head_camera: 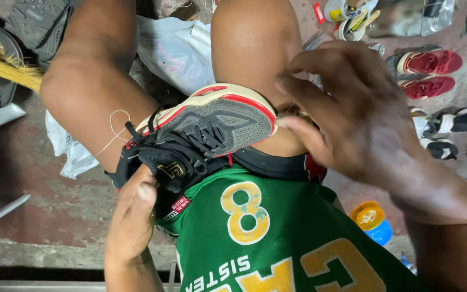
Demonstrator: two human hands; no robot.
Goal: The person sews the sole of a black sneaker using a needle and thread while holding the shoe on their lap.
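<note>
Bare floor (39, 184) lies open leftward (right side crowded by shoes (431, 70) and a small orange-and-blue tub (371, 219)).

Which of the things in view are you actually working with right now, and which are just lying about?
In hand:
- black and red shoe, held between the knees
- left hand, gripping its collar
- right hand, pinching at its toe
- thin thread

Lying about:
- red shoes
- sandals
- orange and blue lids
- white plastic bag
- broom

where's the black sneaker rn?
Head view, centre-left: the black sneaker lies sole-up in the person's lap between the knees, with the left hand gripping its collar and the right hand at its toe end.
</note>
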